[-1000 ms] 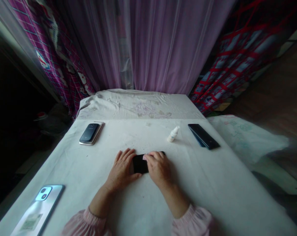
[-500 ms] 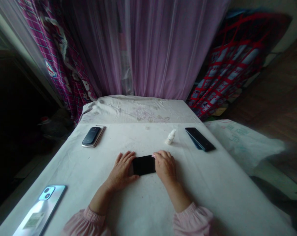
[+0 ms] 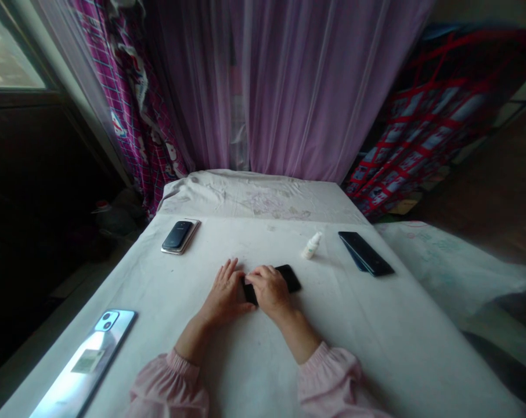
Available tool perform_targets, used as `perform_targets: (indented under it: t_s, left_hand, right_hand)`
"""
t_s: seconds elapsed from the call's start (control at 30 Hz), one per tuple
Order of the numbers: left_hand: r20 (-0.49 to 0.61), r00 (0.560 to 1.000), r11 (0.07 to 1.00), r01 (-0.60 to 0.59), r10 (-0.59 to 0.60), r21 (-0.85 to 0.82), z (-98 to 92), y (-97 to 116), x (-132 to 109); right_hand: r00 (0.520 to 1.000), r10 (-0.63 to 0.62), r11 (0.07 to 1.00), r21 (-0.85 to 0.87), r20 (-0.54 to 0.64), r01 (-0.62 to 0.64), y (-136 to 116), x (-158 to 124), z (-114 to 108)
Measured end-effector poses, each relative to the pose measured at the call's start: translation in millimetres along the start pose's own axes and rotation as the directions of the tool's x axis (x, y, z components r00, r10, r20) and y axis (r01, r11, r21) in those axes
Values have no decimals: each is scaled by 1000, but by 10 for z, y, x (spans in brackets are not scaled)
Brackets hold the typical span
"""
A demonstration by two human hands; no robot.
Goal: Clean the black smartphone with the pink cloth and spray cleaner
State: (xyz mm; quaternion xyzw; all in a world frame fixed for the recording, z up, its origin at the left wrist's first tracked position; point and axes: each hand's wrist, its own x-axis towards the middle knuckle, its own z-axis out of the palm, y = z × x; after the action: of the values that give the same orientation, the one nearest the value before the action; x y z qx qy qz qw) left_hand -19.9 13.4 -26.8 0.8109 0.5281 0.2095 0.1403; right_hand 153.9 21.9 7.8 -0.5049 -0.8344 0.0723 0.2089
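While the open left hand (image 3: 224, 295) sits at the edge of a black smartphone (image 3: 290, 277), the right hand (image 3: 269, 291) lies spread over it on the white-clothed counter (image 3: 376, 348).

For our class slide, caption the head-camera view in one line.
Left hand and right hand on a black smartphone on white cloth, a small white bottle beyond.

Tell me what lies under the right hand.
A black smartphone lies under the right hand, with one end showing beyond the hand and a strip showing near the left hand. The right hand covers the phone's middle, so that part of its surface cannot be seen.
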Motion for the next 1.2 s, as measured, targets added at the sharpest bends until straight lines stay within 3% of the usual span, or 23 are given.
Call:
perform_targets:
  t_s: [0.27, 0.7, 0.87, 1.2]
  left_hand:
    - [17, 1000, 999, 5, -5, -36, -29, 11, 12]
    - [83, 996, 999, 24, -20, -46, -106, 64, 25]
    - [68, 998, 998, 14, -10, -58, -97, 61, 19]
    - [39, 999, 999, -32, 32, -18, -83, 51, -7]
  right_hand:
    - [977, -212, 975, 79, 16, 210, 85, -136, -30]
    - [998, -58, 998, -33, 28, 59, -29, 42, -49]
    - [990, -126, 992, 21, 57, 125, 25, -124, -107]
    - [989, -148, 987, 63, -30, 150, 109, -429, -154]
